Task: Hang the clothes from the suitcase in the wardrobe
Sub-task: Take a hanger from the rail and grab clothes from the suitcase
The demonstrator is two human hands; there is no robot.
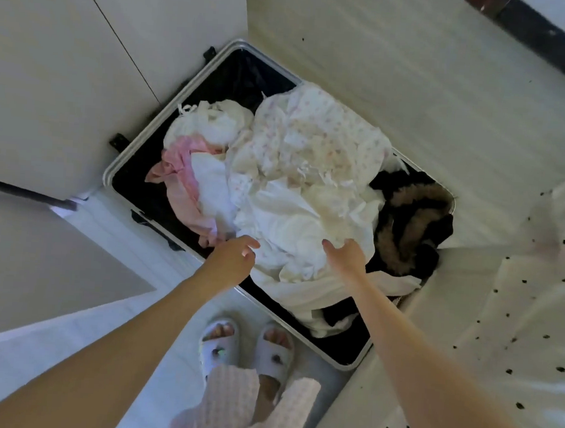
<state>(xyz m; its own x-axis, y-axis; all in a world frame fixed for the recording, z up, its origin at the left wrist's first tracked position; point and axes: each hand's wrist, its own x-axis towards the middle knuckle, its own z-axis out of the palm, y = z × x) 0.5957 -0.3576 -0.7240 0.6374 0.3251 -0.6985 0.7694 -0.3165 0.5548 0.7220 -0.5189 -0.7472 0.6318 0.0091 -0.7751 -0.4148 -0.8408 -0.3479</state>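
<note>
Both arms are reaching down, left hand (235,255) loosely curled, right hand (346,255) spread on white clothes (294,221) at the suitcase's (118,164) six o'clock edge.

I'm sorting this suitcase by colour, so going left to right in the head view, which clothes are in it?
Pink garment → white floral-print garment → black garment with brown fur trim, all in the open suitcase.

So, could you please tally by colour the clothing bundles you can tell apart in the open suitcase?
White or cream, some with small pink dots: 3, though the bundles overlap
Pink garment: 1
Black garment with brown fur trim: 1
Total: 5
</note>
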